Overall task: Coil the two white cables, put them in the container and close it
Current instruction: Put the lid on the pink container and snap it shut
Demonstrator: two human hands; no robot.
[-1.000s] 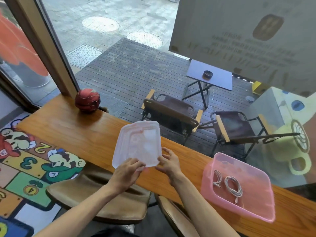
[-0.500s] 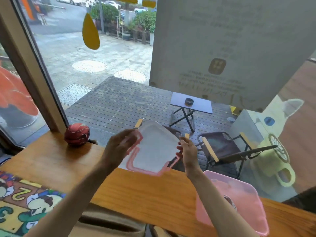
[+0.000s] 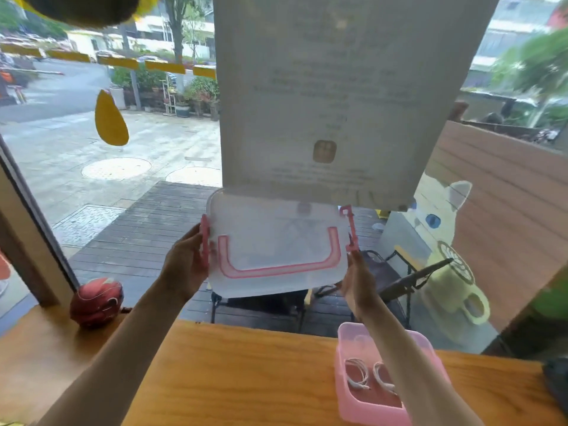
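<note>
I hold a translucent lid (image 3: 276,241) with pink side clips and a pink seal upright, high above the wooden counter (image 3: 230,373). My left hand (image 3: 187,265) grips its left edge by the clip. Gripping the lid's lower right corner is my right hand (image 3: 356,281). The pink container (image 3: 368,410) sits open on the counter at the lower right, under my right forearm. Two coiled white cables (image 3: 358,376) lie inside it, partly hidden by that forearm.
A red ball-like object (image 3: 96,299) rests on the counter's far left by the window frame. The glass window stands right behind the counter, with a paper sign (image 3: 338,96) stuck on it. A dark object (image 3: 556,382) shows at the right edge.
Both hands have raised the lid from near the counter up to eye level and turned it upright, with its sealed underside facing me. The view has tilted upward.
</note>
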